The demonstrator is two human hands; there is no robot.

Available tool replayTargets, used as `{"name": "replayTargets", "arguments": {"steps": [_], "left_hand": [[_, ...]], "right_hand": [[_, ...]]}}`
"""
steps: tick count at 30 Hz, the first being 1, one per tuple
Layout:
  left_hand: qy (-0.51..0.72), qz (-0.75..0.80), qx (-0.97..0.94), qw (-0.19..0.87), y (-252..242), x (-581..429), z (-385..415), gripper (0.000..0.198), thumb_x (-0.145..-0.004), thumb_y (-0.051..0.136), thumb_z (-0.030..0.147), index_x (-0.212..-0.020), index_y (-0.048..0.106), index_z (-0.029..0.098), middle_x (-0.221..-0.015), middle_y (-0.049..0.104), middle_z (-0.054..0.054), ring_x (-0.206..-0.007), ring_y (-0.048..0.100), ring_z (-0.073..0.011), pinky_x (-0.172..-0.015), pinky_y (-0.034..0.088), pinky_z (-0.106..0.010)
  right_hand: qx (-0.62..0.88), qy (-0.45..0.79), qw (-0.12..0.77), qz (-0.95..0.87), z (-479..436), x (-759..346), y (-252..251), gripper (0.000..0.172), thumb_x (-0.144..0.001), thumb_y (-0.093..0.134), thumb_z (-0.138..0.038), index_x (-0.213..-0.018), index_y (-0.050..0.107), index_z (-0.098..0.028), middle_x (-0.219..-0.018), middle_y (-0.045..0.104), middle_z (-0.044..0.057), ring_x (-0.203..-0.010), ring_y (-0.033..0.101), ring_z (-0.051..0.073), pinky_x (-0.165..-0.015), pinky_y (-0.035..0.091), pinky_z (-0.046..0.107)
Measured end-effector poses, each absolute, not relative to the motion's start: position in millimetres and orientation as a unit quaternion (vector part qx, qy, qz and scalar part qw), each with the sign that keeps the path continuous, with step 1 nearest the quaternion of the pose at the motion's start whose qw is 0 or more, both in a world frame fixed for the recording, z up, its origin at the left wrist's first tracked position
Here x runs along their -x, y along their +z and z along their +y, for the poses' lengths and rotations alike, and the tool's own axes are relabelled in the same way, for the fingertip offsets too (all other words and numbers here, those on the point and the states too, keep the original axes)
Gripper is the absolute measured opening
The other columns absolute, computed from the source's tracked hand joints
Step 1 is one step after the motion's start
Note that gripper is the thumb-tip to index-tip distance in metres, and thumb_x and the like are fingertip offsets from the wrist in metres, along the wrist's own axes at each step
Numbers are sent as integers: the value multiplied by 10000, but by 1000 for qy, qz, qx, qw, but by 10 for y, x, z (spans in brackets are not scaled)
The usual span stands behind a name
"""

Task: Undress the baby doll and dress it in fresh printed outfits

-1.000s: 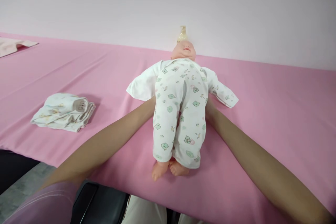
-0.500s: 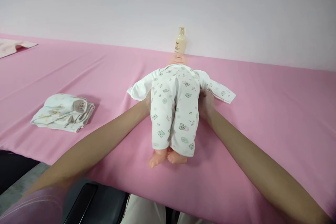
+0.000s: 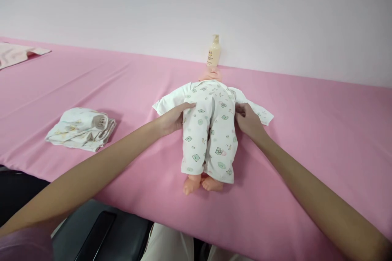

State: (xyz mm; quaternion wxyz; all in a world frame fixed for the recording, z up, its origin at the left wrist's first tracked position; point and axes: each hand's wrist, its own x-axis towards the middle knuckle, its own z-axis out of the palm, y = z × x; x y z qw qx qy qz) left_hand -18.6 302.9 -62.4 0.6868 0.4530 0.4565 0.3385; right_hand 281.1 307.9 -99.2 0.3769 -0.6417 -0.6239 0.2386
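1. head view: i watch from a distance. the doll (image 3: 210, 130) lies on its back in the middle of the pink bench (image 3: 321, 138), in a white suit with green prints.
2. its long axis runs away from the person: bare feet at the near edge, head toward the wall, just before a pump bottle (image 3: 214, 51).
3. the left hand (image 3: 173, 119) is at the doll's left flank, at waist height. its fingers (image 3: 187, 107) are stretched out and laid on the cloth, not closed around anything that i can see.
4. the right hand (image 3: 249, 122) touches the other flank at the same height. its fingers (image 3: 240, 109) are bent against the cloth; if they pinch it or only press it, i cannot tell.
5. so the doll is between the two hands, inward from each of them, and both touch it, neither one nearer.
6. the suit's sleeves spread out flat to both sides behind the hands.
7. a folded cloth (image 3: 81, 128) lies well apart on the left, and a pale garment (image 3: 18, 54) at the far left corner.
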Motion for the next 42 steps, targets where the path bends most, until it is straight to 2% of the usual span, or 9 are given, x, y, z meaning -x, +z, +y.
{"name": "replayTargets", "arguments": {"steps": [6, 10, 12, 17, 26, 29, 33, 37, 42], "left_hand": [[292, 618, -625, 377, -713, 546, 3050, 481, -1035, 517, 654, -1053, 758, 238, -1195, 815, -98, -1076, 743, -311, -1008, 582, -454], [286, 681, -668, 90, -911, 873, 3134, 453, -961, 620, 586, -1202, 654, 204, -1358, 703, -176, -1296, 617, -408, -1115, 508, -549], [265, 701, -662, 28, -1000, 1005, 3176, 541, -923, 647, 598, -1268, 609, 182, -1410, 647, -220, -1362, 550, -456, -1136, 481, -596], [237, 718, -652, 56, -1060, 1171, 3260, 525, -913, 649, 661, -1189, 580, 220, -1179, 738, -162, -1292, 585, -449, -1118, 481, -601], [228, 726, -640, 110, -1007, 1212, 3265, 554, -902, 693, 690, -1177, 529, 238, -1076, 772, -134, -1049, 740, -380, -866, 543, -447], [211, 741, -627, 116, -959, 1208, 3244, 601, -879, 705, 727, -1181, 538, 235, -1085, 783, -149, -1030, 754, -390, -826, 545, -442], [171, 748, -634, 98, -826, 1241, 3242, 623, -798, 736, 800, -1051, 597, 247, -987, 788, -160, -970, 756, -417, -798, 545, -469], [94, 748, -645, 125, -696, 1307, 3290, 598, -779, 691, 857, -734, 610, 266, -713, 700, -128, -789, 750, -402, -737, 523, -472], [79, 748, -645, 136, -615, 1329, 3327, 502, -803, 675, 719, -597, 649, 262, -699, 695, -136, -744, 739, -381, -706, 526, -462]], "right_hand": [[704, 135, 195, -669, 2907, -2787, -950, 247, -905, 729, -293, -978, 497, -250, -1040, 750, 128, -826, 649, 278, -661, 437, 376], [732, 75, 146, -662, 2926, -2668, -918, 179, -986, 650, -249, -912, 488, -235, -1029, 715, 162, -799, 633, 271, -626, 361, 366], [726, 63, 124, -673, 2943, -2627, -904, 152, -1018, 597, -213, -898, 504, -227, -981, 703, 155, -795, 626, 267, -618, 336, 362], [678, 20, 94, -729, 2896, -2666, -861, 157, -1007, 563, -157, -868, 538, -224, -838, 673, 103, -731, 564, 238, -618, 294, 355], [723, 108, 249, -635, 2486, -3045, -995, 398, -1039, 502, -424, -674, 500, -265, -568, 467, -12, -602, 459, 194, -625, 313, 344], [719, 90, 248, -643, 2502, -3007, -1041, 392, -1014, 550, -481, -696, 463, -270, -632, 551, 15, -642, 491, 214, -635, 327, 359], [681, 40, 260, -684, 2673, -2871, -1032, 197, -953, 631, -429, -976, 561, -246, -962, 716, 119, -904, 596, 310, -763, 423, 404], [613, -21, 197, -765, 2809, -2807, -1045, 163, -963, 512, -220, -1111, 577, -199, -1149, 694, 201, -1042, 568, 369, -902, 425, 486], [589, -23, 176, -788, 2864, -2838, -1097, 172, -993, 447, -175, -1082, 590, -208, -1149, 684, 193, -1043, 556, 363, -892, 415, 480]]}}
